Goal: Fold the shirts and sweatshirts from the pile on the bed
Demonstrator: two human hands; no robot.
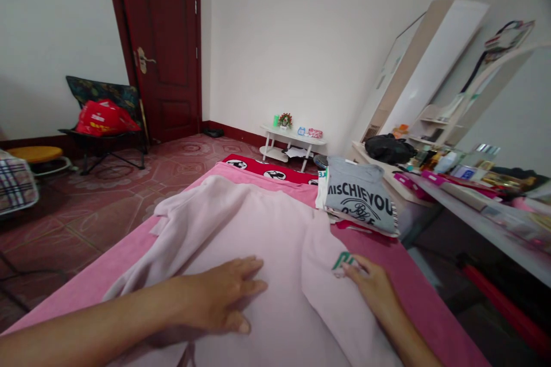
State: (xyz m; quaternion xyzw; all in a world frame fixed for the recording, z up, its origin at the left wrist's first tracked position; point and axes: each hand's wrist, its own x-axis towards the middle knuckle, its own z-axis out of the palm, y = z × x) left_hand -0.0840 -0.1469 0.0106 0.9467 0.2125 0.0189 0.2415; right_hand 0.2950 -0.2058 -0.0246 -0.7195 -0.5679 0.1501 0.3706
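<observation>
White-walled room with a patterned red tiled floor point(189, 155) and one dark-red panelled wooden door point(172, 86); a pink cloth-covered surface point(430, 304) occupies the foreground. On it lies one pale pink long-sleeved sweatshirt point(275, 229), spread out beneath both hands. The left hand point(228, 292) rests palm-down on the body, fingers loosely spread; the right hand point(372, 287) appears to pinch the sleeve between thumb and fingertips beside one green print point(343, 261). The knit should prove light, soft and limp, neither slippery nor fragile, though prone to creasing; cuffs, shoulders and side edges offer the best hold. Counted: two sleeves; one pile of folded garments, its number of layers unclear, topped by one grey black-lettered T-shirt point(355, 175); one camouflage-patterned folding chair point(129, 92) bearing one red plastic bag point(107, 120); one low white table point(293, 136).
</observation>
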